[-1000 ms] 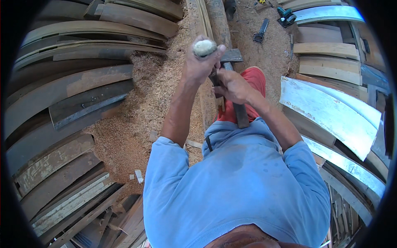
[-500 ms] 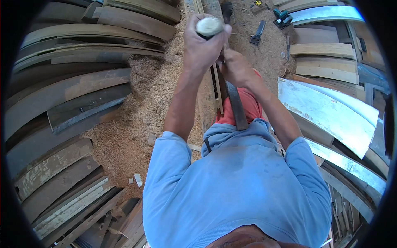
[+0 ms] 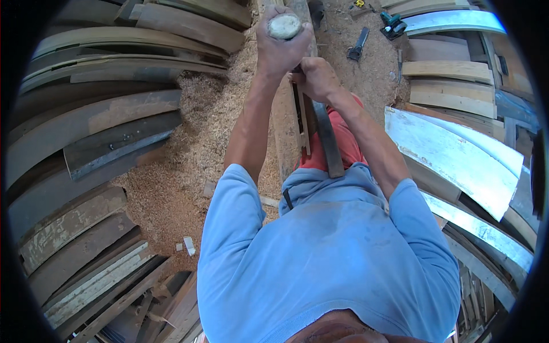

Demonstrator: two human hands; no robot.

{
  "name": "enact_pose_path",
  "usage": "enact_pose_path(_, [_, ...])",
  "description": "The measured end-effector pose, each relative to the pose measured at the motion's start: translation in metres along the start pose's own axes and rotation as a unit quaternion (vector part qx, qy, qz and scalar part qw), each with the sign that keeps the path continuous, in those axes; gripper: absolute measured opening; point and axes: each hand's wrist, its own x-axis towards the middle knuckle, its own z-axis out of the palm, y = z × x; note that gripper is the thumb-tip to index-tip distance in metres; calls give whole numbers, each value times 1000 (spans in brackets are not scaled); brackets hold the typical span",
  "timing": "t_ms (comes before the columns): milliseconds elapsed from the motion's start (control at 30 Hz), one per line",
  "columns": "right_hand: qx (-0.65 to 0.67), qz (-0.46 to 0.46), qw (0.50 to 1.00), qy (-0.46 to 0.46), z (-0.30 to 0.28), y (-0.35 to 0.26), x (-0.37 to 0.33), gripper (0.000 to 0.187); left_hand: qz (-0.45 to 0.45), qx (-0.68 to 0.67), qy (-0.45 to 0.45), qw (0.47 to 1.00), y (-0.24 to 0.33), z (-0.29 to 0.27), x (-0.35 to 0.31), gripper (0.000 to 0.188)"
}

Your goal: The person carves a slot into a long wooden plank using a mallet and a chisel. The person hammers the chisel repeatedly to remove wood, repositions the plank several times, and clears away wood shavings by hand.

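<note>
Wrapped in my left hand (image 3: 282,48) is an upright tool handle (image 3: 285,26) with a round, pale, worn end facing up; the rest of the tool is hidden below. Just nearer to me and to the right, my right hand (image 3: 319,79) is closed, its fingers curled by the left hand's lower edge. What it grips is hidden. Beneath both hands runs a narrow wooden piece with a dark slot (image 3: 298,111), lying along a long wooden beam (image 3: 282,131). Beside it a dark flat bar (image 3: 327,140) rests against my red-clothed leg, pointing toward my waist.
Wood shavings (image 3: 166,200) cover the floor. Stacked boards (image 3: 131,117) line the left side; more boards (image 3: 449,91) and a pale sheet (image 3: 452,154) lie on the right. Ahead to the right are a hand tool (image 3: 358,44), a green power tool (image 3: 392,26) and a yellow item (image 3: 359,3).
Both hands have shifted slightly away from me, the left with the round-ended handle in it. My right fingers look more tightly curled than before. The dark bar has barely moved.
</note>
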Motion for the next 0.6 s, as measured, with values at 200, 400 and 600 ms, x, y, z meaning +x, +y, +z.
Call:
enact_pose_path(200, [74, 99, 974, -190, 8, -29, -74, 23, -243, -102, -21, 964, 12, -20, -57, 25])
enact_pose_path(400, [-42, 14, 998, -50, 2, -10, -19, 23, -73, -13, 5, 997, -1, -10, -24, 22])
enact_pose_path(600, [-40, 45, 998, -4, -5, -3, -10, 29, -38, 93, -10, 995, -12, -13, 7, 21])
